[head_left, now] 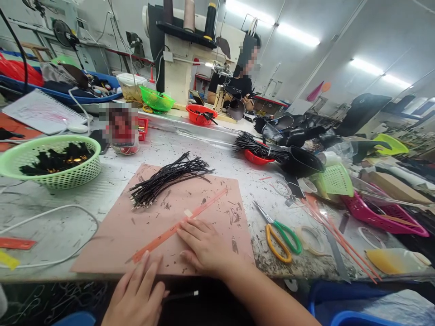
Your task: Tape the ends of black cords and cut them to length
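On the pinkish work mat (102,246) lies an orange ruler (159,239), set diagonally. My right hand (205,246) rests flat on its middle, fingers stretched out, close to a small whitish piece (188,213) on the ruler. By the ruler's near end is my left hand (137,290), its fingers bent at the mat's front edge. A thin black cord (181,295) with a white tip sticks out of it to the right, over the table edge; its other end is hidden. Beyond the ruler, a bunch of similar black cords (170,179) lies on the mat.
Scissors (278,235) with green and yellow handles lie right of the mat. A pale green basket (73,170) of black pieces stands left. A red bowl (256,156) with more black cords is behind. A person (234,86) sits across, at a sewing machine (180,54).
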{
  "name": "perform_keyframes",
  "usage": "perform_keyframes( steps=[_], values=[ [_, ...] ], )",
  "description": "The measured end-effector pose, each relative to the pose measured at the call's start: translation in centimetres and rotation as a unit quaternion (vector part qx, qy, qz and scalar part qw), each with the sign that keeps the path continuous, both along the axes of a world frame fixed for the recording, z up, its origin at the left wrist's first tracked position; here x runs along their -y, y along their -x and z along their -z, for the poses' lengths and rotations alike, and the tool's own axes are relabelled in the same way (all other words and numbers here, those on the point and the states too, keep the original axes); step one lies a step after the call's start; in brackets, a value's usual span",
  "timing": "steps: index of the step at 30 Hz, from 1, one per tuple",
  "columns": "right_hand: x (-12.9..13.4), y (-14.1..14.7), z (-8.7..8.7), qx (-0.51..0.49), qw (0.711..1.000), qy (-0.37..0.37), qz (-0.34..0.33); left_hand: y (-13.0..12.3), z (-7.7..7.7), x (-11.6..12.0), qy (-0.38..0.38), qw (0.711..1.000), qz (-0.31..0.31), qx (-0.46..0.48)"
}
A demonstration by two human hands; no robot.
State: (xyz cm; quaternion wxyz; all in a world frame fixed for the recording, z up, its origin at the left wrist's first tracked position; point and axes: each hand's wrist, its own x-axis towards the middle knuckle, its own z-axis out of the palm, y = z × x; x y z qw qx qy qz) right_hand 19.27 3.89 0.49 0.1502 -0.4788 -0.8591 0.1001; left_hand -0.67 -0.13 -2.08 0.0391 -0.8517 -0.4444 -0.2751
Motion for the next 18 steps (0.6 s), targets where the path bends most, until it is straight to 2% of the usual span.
perform_keyframes(
  steps=[12, 18],
  values=[
    [-0.1, 0.2, -0.2, 0.004, 1.000, -0.008, -0.003, -0.5, -1.2, -0.5, -0.010, 0.997, -0.014, -0.078],
    [-0.2, 0.2, -0.3, -0.002, 1.000, -0.017, -0.007, -0.2, -1.5, -0.8, -0.017, 0.992, 0.001, -0.127]
  ],
)
